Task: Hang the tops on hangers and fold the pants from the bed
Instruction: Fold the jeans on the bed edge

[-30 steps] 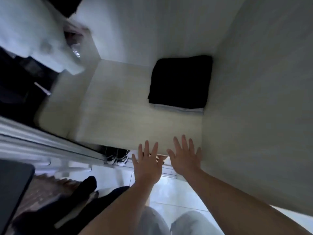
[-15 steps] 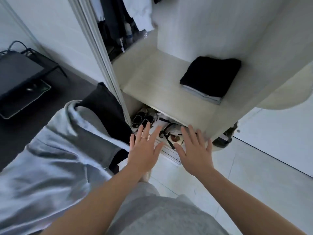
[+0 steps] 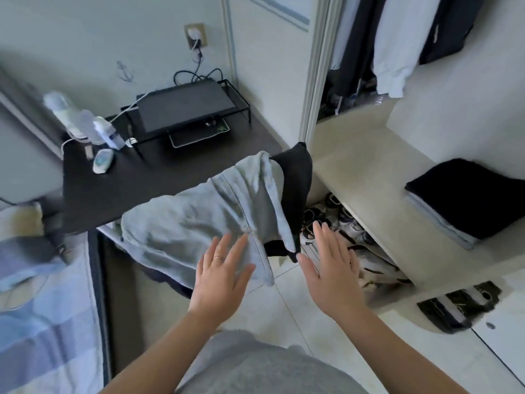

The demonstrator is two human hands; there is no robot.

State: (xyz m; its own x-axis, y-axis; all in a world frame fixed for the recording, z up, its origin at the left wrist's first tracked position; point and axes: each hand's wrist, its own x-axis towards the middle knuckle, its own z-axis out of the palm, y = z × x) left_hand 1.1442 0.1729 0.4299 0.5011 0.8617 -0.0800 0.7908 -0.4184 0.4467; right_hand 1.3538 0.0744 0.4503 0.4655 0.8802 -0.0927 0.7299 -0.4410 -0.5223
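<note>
**A:** First item, the clothing?

**B:** One light grey garment [image 3: 199, 223], crumpled, draped at the near corner of the dark desk [image 3: 136, 183]. One black garment [image 3: 295, 177] lies under it and hangs down on the right side. Top or pants, I cannot tell for either.

**A:** Anything in the wardrobe?

**B:** One folded stack [image 3: 466, 197] on the wardrobe shelf [image 3: 366, 172], black on top, a pale piece beneath. Above and to the left of it, hanging tops [image 3: 389, 41], white and dark.

**A:** The hands?

**B:** The left hand [image 3: 221, 277] is flat, with fingers straight and spread, holding nothing. Its fingertips are over the grey garment's lower edge, contact uncertain. The right hand [image 3: 329, 268] is likewise spread and empty. It is just beside the garment and above the shoes [image 3: 343, 223] under the shelf.

**A:** Surroundings?

**B:** One laptop [image 3: 184, 109] at the desk's far side and bottles [image 3: 85, 120] at its far left. Checked blue bedding [image 3: 42, 308] lies along the left.
</note>
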